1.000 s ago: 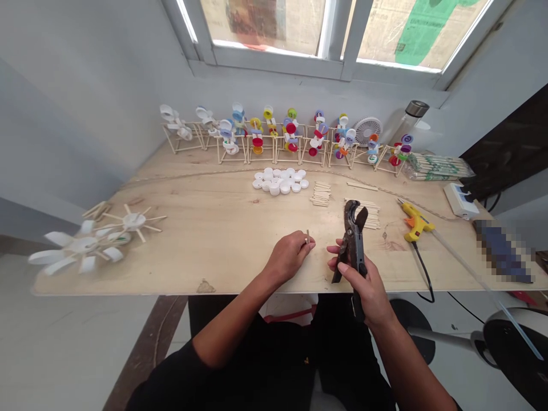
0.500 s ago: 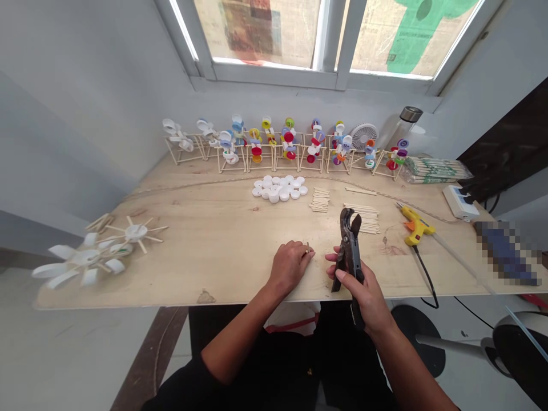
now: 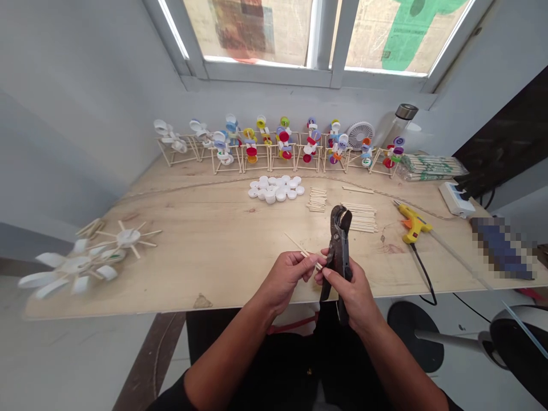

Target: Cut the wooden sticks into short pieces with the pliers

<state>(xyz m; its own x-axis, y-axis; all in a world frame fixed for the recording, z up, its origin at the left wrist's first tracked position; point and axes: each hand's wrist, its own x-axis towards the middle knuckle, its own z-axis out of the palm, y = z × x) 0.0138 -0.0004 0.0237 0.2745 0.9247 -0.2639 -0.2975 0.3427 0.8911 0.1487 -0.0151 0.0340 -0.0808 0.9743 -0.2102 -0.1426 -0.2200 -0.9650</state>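
Thin wooden sticks (image 3: 296, 243) are pinched in my left hand (image 3: 285, 278), above the near part of the table. My right hand (image 3: 356, 291) grips a black pipe cutter (image 3: 339, 245), its jaw end pointing away from me and its handles in my palm. The fingertips of both hands meet at the lower ends of the sticks. Beyond the cutter lies a row of long sticks (image 3: 360, 218), and left of that a stack of short cut sticks (image 3: 317, 199). White bottle caps (image 3: 276, 189) sit in a cluster farther left.
Stick frames with colourful cap wheels (image 3: 283, 149) line the wall. A yellow glue gun (image 3: 415, 224) lies at right, near a power strip (image 3: 458, 200). White paddle wheels (image 3: 77, 265) lie at the left edge. A small fan (image 3: 360, 137) and a bottle (image 3: 402, 123) stand behind.
My left hand has lifted off the tabletop, and thin sticks now show in its fingers. My right hand has moved left with the cutter, bringing both hands together.
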